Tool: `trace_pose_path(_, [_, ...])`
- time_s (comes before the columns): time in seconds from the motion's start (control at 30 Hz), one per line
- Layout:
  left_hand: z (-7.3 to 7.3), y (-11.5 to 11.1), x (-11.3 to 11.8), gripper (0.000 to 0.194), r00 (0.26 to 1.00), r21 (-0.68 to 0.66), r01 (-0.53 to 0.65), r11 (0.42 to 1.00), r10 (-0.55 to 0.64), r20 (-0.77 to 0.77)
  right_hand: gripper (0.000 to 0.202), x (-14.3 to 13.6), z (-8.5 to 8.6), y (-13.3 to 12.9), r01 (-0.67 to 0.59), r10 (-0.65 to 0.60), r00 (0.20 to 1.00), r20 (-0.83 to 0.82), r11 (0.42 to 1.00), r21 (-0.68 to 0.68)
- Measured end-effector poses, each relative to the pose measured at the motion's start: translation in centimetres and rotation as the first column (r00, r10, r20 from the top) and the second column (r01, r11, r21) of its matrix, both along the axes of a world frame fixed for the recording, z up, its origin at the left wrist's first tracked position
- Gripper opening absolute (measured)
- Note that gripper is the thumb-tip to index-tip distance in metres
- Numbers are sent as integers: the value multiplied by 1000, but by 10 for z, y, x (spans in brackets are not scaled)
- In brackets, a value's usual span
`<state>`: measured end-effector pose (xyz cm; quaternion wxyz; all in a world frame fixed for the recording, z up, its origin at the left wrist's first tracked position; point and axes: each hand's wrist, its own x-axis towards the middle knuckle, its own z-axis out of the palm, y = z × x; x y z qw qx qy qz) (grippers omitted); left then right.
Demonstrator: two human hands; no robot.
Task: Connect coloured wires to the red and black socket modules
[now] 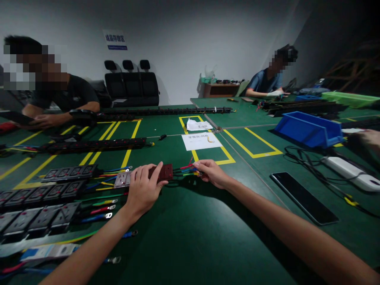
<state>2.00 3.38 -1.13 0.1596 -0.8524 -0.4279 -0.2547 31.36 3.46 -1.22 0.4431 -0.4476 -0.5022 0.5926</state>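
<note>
My left hand (144, 188) is wrapped over a dark red socket module (166, 171), its fingers covering most of the top. From the module's right end run several coloured wires (182, 172) tipped with terminals. Those wire ends are pinched in my right hand (211, 173), just above the green table; its fingertips hide part of them. Left of my left hand lies a grey module (121, 179), partly hidden by the hand. Rows of black socket modules (44, 192) and grey socket modules (38, 217) with lugged wires (103, 209) lie further left.
A smartphone (303, 197), a white power strip (353, 173) with black cables and a blue bin (307, 130) occupy the right side. Paper sheets (202, 141) lie ahead on the green table (231, 241). Long black strips (97, 145) lie beyond. Two people sit across; another hand (369, 138) shows at right.
</note>
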Motion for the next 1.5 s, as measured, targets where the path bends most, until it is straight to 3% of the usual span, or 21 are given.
trace_pose_path(0.2, [0,0,0,69,1000,7,-6,1000,7,-29,49,2,-3,1,12,-13,999,33,1000,11])
trace_pose_path(0.63, [0,0,0,72,1000,7,6,1000,-6,1,36,-1,10,-1,-23,12,996,-93,993,-114])
trace_pose_path(1.17, [-1,1,0,69,1000,-21,25,999,-25,6,27,2,3,5,12,-29,994,-104,987,-162])
trace_pose_path(1.5, [-3,2,1,72,999,7,42,999,-42,-30,24,11,2,6,-68,46,991,-124,981,-184])
